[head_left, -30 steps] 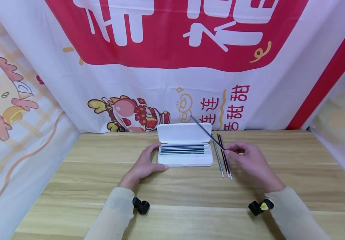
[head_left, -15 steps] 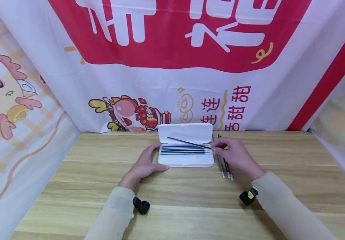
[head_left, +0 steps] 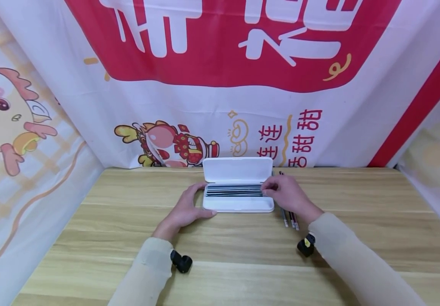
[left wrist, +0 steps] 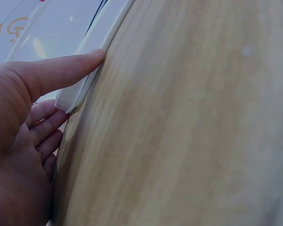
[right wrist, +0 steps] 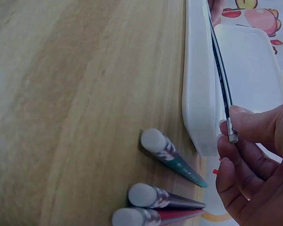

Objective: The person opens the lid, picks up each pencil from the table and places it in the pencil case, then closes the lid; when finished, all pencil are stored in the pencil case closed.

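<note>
A white pencil case [head_left: 239, 206] lies on the table with its lid [head_left: 238, 170] raised at the back. Several dark pencils [head_left: 231, 190] lie side by side in it. My left hand [head_left: 184, 210] holds the case's left end, its thumb [left wrist: 68, 73] along the front edge and the fingers round the end. At the case's right end my right hand [head_left: 286, 193] pinches a pencil [right wrist: 230, 129] between thumb and fingers, close to its eraser end. That pencil is level over the others, its far part inside the case. Whether it touches them I cannot tell.
Right of the case lie a few loose pencils with white erasers toward me, one teal [right wrist: 181, 167], one dark [right wrist: 174, 201] and one reddish [right wrist: 177, 217]. Their far ends are partly behind my right hand. A printed cloth [head_left: 220, 102] hangs behind the wooden table [head_left: 235, 250].
My right hand has moved left from the loose pencils to the case. The held pencil has swung from slanting upward to level and lowered into the case. The left hand stays at the case.
</note>
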Motion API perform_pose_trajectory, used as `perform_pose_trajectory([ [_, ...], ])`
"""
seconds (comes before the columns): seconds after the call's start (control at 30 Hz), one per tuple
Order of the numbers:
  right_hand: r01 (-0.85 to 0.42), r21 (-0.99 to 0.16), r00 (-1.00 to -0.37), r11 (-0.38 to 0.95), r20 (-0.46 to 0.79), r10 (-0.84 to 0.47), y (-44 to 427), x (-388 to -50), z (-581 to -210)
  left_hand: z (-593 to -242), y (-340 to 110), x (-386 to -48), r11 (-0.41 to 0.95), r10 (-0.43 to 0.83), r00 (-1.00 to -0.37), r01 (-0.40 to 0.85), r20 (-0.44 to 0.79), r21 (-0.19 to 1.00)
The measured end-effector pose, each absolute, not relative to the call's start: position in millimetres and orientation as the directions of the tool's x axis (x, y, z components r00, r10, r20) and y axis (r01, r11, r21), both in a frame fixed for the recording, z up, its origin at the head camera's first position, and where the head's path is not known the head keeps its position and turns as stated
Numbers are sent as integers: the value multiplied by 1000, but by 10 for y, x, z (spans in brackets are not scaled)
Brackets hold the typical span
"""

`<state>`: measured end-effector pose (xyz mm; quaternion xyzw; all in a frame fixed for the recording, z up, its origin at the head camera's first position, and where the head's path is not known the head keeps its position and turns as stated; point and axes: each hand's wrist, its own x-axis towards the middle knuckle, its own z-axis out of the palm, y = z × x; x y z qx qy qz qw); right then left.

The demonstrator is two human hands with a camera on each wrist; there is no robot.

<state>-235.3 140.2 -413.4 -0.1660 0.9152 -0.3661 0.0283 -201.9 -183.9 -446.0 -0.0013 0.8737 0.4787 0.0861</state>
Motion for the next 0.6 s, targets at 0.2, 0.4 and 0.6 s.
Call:
perform_pose_trajectory([
  [0.2, -316, -671, -934, 670, 98, -342, 1369, -2381, -4144, -4471, -1843, -2024, 542, 78, -985, -86, -152, 836],
  [0.4, -341, -659, -924, 671, 104, -368, 1343, -2379, -4160, -4480, -1840, -2023, 546, 77, -985, -87, -153, 833],
  [0.6, -330, -650, -927, 685, 85, -366, 1332, -2387, -4170, -4484, -1844, -2029, 548, 76, -986, -85, -151, 832],
])
